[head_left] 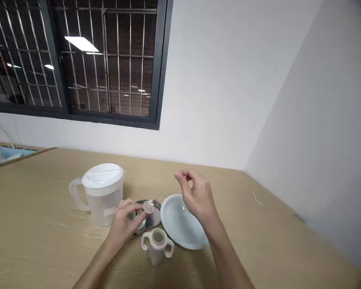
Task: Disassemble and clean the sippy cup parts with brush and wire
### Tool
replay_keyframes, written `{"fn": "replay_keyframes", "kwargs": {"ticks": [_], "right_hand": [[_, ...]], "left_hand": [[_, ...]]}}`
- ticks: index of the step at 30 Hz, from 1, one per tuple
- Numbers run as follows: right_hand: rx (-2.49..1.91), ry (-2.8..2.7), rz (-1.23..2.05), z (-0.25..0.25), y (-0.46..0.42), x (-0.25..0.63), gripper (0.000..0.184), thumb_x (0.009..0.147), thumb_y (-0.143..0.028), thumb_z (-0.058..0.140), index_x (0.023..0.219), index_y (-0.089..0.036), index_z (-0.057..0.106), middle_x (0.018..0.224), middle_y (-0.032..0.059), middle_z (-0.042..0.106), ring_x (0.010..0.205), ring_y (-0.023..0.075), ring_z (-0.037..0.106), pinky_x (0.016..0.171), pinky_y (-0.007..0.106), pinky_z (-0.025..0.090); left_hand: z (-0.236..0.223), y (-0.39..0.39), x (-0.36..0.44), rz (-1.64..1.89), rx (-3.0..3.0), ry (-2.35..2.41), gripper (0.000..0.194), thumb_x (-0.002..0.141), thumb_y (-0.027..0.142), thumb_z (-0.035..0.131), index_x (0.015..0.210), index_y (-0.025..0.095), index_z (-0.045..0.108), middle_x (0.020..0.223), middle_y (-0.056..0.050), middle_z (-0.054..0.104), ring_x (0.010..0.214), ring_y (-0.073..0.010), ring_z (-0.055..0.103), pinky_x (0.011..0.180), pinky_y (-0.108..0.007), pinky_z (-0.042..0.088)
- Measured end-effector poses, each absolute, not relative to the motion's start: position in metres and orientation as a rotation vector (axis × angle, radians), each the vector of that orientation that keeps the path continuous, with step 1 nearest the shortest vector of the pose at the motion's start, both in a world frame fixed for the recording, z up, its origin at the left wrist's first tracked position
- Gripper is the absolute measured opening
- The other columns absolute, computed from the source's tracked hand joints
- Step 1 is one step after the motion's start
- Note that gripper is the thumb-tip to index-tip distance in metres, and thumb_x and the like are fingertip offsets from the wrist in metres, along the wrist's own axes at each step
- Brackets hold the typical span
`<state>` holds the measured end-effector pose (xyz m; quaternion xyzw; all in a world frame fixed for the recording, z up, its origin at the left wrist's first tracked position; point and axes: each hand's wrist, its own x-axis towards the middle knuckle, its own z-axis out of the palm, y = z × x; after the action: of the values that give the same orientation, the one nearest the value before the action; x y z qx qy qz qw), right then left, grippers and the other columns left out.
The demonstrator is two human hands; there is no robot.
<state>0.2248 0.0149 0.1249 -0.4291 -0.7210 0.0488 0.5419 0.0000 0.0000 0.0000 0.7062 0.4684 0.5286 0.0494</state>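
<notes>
In the head view, my left hand pinches a small round whitish disc between thumb and fingertips, above a shiny metal tray. My right hand, raised higher on the right, has thumb and index finger closed on one end of a thin straight rod. That rod slants down to the disc; whether it is a wire or a narrow brush I cannot make out. Just below stands an uncapped two-handled cup, upright. A small pale piece on the tray is partly hidden behind my left hand.
A pale blue-white bowl sits beside the tray, under my right forearm. On the left stands a clear pitcher with a white lid. A thin white strip lies farther right on the wooden table. Walls border the table.
</notes>
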Motion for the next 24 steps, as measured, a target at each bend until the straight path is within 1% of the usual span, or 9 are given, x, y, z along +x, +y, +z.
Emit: {"fn": "replay_keyframes", "kwargs": {"ticks": [5, 12, 19, 24], "right_hand": [[-0.957, -1.741, 0.109, 0.125, 0.013, 0.219, 0.019, 0.095, -0.031, 0.055, 0.080, -0.020, 0.060, 0.080, 0.0032, 0.066, 0.077, 0.0191, 0.059, 0.070, 0.029, 0.043], [-0.923, -1.943, 0.187, 0.116, 0.015, 0.206, 0.017, 0.095, -0.022, 0.055, 0.079, -0.021, 0.060, 0.081, 0.0029, 0.065, 0.082, 0.0198, 0.057, 0.076, 0.030, 0.042], [-0.922, -2.124, 0.241, 0.092, 0.020, 0.182, 0.017, 0.094, -0.017, 0.058, 0.077, -0.020, 0.059, 0.083, 0.0027, 0.066, 0.085, 0.0192, 0.057, 0.077, 0.030, 0.043], [-0.937, -2.119, 0.231, 0.090, 0.020, 0.180, 0.016, 0.095, -0.018, 0.056, 0.079, -0.020, 0.059, 0.084, 0.0037, 0.066, 0.086, 0.0199, 0.057, 0.077, 0.030, 0.044]], "left_hand": [[0.000, -0.001, 0.001, 1.639, 2.183, 1.436, 0.012, 0.083, 0.033, 0.072, 0.081, 0.022, 0.075, 0.071, 0.000, 0.066, 0.071, -0.0169, 0.060, 0.070, -0.030, 0.043], [-0.003, -0.002, 0.002, 1.733, 2.236, 1.444, 0.006, 0.082, 0.030, 0.073, 0.084, 0.024, 0.074, 0.071, 0.002, 0.067, 0.068, -0.0150, 0.059, 0.070, -0.029, 0.042], [0.000, -0.002, 0.002, 1.756, 2.168, 1.442, 0.010, 0.083, 0.033, 0.072, 0.083, 0.023, 0.074, 0.072, 0.001, 0.068, 0.068, -0.0151, 0.060, 0.067, -0.029, 0.043], [0.002, -0.001, -0.001, 1.737, 2.142, 1.456, 0.010, 0.082, 0.034, 0.073, 0.082, 0.023, 0.074, 0.072, 0.001, 0.068, 0.069, -0.0153, 0.061, 0.067, -0.028, 0.044]]}}
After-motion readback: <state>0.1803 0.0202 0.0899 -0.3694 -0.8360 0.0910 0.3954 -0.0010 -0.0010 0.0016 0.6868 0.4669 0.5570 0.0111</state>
